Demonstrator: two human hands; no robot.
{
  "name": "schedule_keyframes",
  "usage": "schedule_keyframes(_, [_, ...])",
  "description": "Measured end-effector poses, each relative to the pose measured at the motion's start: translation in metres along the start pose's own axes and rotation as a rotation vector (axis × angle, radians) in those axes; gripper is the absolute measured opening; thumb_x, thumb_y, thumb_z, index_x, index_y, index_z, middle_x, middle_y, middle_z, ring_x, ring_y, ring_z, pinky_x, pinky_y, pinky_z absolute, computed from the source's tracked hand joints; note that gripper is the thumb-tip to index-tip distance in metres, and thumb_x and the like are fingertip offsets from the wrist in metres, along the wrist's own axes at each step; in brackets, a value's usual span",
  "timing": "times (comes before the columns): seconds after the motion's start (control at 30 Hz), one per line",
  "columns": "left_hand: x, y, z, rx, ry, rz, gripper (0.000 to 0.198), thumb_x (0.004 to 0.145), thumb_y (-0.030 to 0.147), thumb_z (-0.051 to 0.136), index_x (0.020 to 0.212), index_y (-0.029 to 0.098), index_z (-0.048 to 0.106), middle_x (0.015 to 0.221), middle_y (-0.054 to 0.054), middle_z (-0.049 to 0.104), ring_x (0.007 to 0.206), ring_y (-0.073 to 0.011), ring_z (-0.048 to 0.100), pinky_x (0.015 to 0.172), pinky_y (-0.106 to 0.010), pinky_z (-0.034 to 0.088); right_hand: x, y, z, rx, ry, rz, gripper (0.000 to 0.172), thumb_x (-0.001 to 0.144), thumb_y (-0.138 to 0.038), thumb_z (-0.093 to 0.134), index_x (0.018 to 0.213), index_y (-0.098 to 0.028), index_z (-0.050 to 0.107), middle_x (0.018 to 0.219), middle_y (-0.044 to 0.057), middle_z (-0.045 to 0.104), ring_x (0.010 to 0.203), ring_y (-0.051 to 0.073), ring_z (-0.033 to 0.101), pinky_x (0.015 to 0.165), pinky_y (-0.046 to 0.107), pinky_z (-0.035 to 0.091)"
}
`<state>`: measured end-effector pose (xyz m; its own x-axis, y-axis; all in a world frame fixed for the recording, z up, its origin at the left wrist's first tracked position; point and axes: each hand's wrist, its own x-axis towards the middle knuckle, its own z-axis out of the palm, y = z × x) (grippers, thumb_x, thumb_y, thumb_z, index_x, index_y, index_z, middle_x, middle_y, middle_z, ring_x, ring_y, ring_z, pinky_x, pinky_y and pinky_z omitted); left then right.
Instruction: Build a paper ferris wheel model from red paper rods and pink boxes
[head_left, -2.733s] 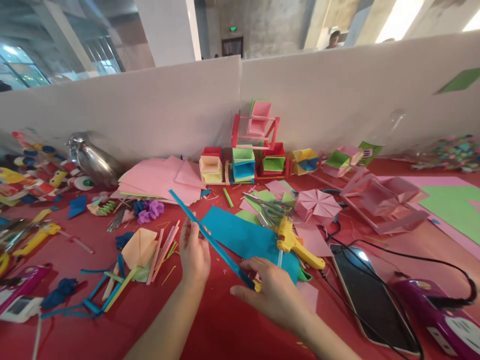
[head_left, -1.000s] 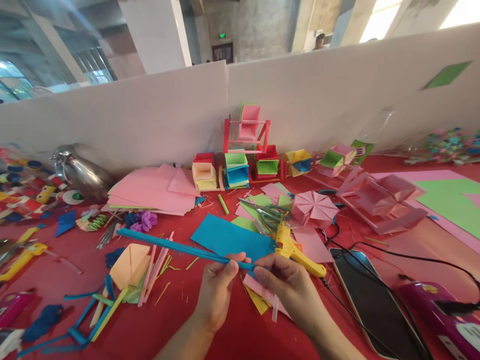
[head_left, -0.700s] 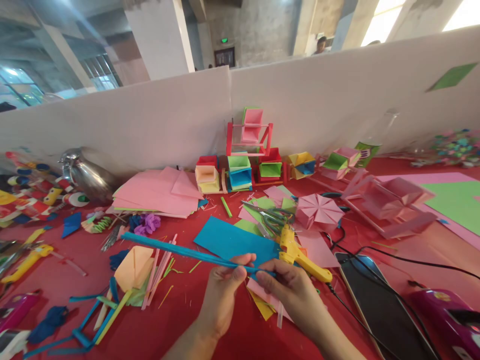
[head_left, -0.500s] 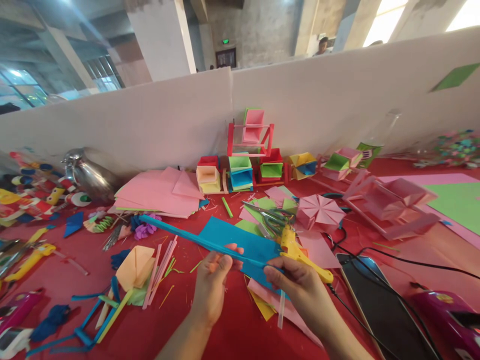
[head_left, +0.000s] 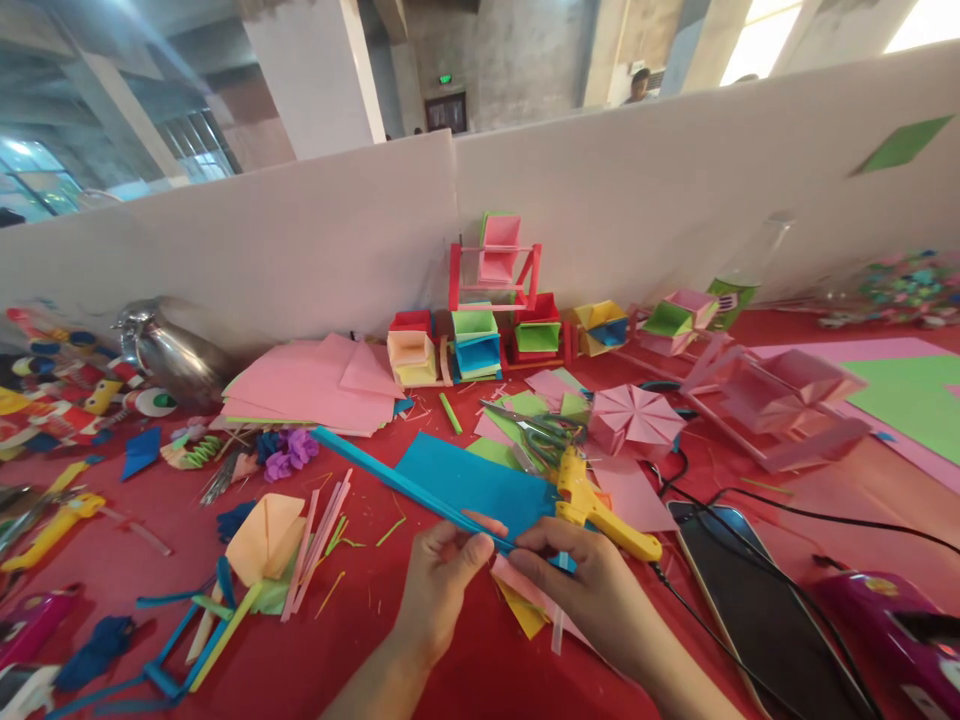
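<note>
A long, narrow folded strip of blue paper (head_left: 390,480) slants from the upper left down to my hands. My left hand (head_left: 442,570) pinches it between thumb and fingers near its lower end. Close beside it, my right hand (head_left: 574,570) has its thumb and fingertips closed on the end of the same strip. Beneath the strip lies a flat blue paper sheet (head_left: 472,480). A yellow glue gun (head_left: 607,510) rests just beyond my right hand, its clear glue stick (head_left: 559,630) showing below that hand.
Scissors (head_left: 536,425) lie behind the sheet. Folded paper boxes (head_left: 476,345) stand along the white partition (head_left: 315,230). Pink paper sheets (head_left: 307,385) and a steel jug (head_left: 176,350) are at the back left. Black cords cross a phone (head_left: 750,600) at right. Blue strip frames (head_left: 169,650) lie at left.
My left hand has slid along the strip towards my right hand, so the two are closer together. The strip's far end has swung right and slopes more steeply.
</note>
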<state>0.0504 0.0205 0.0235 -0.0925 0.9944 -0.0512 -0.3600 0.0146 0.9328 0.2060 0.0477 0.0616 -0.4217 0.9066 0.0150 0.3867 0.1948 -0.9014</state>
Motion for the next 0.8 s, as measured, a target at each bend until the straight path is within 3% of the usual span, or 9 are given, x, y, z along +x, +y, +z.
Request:
schedule_keyframes(0.2, [0.001,-0.002,-0.001,0.111,0.030,0.026,0.013,0.073,0.032,0.068,0.076,0.021,0.073,0.078,-0.004,0.070,0.080,-0.0202,0.061,0.078,-0.032,0.045,-0.001,0.004,0.000,-0.058,-0.015,-0.013,0.022,0.081,-0.035,0.053,0.068,-0.020,0.062,0.068,-0.001,0.060,0.065,0.014,0.054,0.061,0.024,0.039])
schedule_keyframes(0.33, [0.000,-0.003,-0.001,0.125,-0.020,0.039,0.009,0.072,0.030,0.069,0.073,0.022,0.073,0.081,-0.003,0.068,0.083,-0.0188,0.060,0.078,-0.028,0.045,-0.002,0.004,0.001,-0.085,-0.017,-0.031,0.022,0.081,-0.034,0.053,0.067,-0.021,0.061,0.067,-0.001,0.060,0.064,0.014,0.053,0.061,0.025,0.039])
schedule_keyframes(0.43, [0.002,-0.001,-0.007,0.052,-0.045,0.010,0.021,0.072,0.034,0.069,0.089,0.023,0.073,0.095,-0.005,0.068,0.091,-0.0208,0.060,0.082,-0.030,0.045,-0.002,0.002,-0.001,-0.101,0.010,-0.039,0.024,0.082,-0.033,0.052,0.064,-0.020,0.061,0.066,0.000,0.059,0.063,0.014,0.053,0.061,0.025,0.039])
schedule_keyframes(0.53, [0.007,0.001,-0.016,-0.002,0.042,0.040,0.032,0.073,0.038,0.068,0.101,0.023,0.069,0.096,-0.007,0.069,0.096,-0.0227,0.060,0.086,-0.033,0.044,-0.001,0.001,-0.002,-0.121,0.024,-0.041,0.026,0.082,-0.034,0.052,0.061,-0.020,0.059,0.064,0.000,0.059,0.063,0.014,0.053,0.060,0.025,0.038])
schedule_keyframes(0.67, [0.011,0.000,-0.021,-0.030,0.159,0.060,0.021,0.073,0.036,0.069,0.088,0.022,0.072,0.083,-0.003,0.071,0.084,-0.0194,0.063,0.082,-0.032,0.045,0.000,0.002,-0.002,-0.139,-0.010,-0.025,0.022,0.081,-0.034,0.053,0.067,-0.020,0.063,0.070,0.000,0.061,0.067,0.015,0.055,0.062,0.024,0.039])
schedule_keyframes(0.8, [0.006,-0.002,-0.013,0.001,0.104,0.027,0.014,0.075,0.034,0.067,0.079,0.021,0.072,0.078,-0.001,0.071,0.082,-0.0169,0.063,0.081,-0.028,0.044,0.000,0.004,0.003,-0.105,-0.039,-0.041,0.019,0.080,-0.037,0.056,0.077,-0.021,0.065,0.075,0.001,0.063,0.070,0.015,0.056,0.063,0.023,0.041])
